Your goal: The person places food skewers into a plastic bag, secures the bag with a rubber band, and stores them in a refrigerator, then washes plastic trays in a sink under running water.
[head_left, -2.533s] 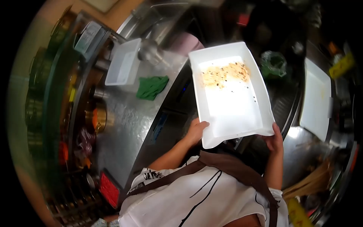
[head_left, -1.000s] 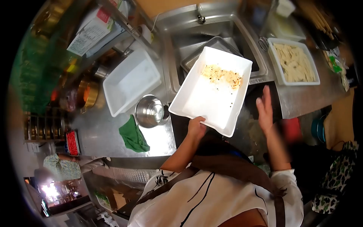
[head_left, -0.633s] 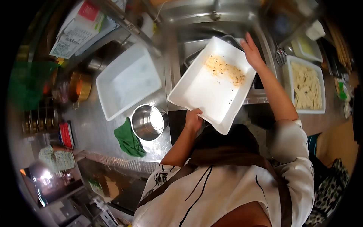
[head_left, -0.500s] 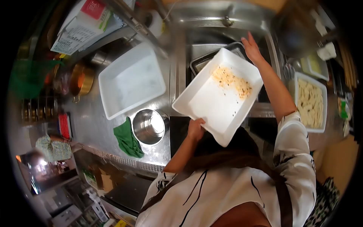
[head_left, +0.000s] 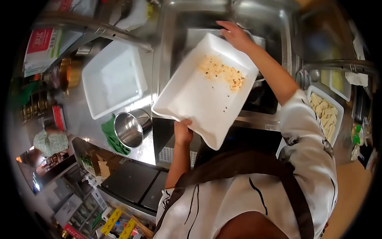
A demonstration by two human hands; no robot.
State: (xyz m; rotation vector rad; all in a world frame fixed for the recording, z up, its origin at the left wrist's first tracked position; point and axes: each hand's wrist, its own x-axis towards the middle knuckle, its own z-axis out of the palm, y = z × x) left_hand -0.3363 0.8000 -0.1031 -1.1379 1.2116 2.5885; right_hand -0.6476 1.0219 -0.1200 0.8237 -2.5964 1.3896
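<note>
My left hand [head_left: 183, 131] is closed on the near rim of a white plastic tub [head_left: 203, 103]. The tub sits tilted in front of me, partly over the sink [head_left: 164, 63]. Yellowish crumbs [head_left: 221, 71] with dark specks lie toward its far end, and a few specks are scattered lower down. Past the tub's far right corner, my right hand [head_left: 237, 36] is stretched out below the tap, fingers apart, holding nothing that I can see. Behind the tub, something in the basin is mostly hidden.
To the left on the steel counter stand another white tub [head_left: 113, 79], a steel pot [head_left: 129, 129] and a green cloth [head_left: 113, 135]. At the right is a white container of pale strips [head_left: 324, 113]. A metal rail [head_left: 91, 28] crosses the upper left.
The view has shifted, so the tub and counter appear further left. My right hand has moved from beside the tub's right end to above its far corner. My left hand keeps its grip.
</note>
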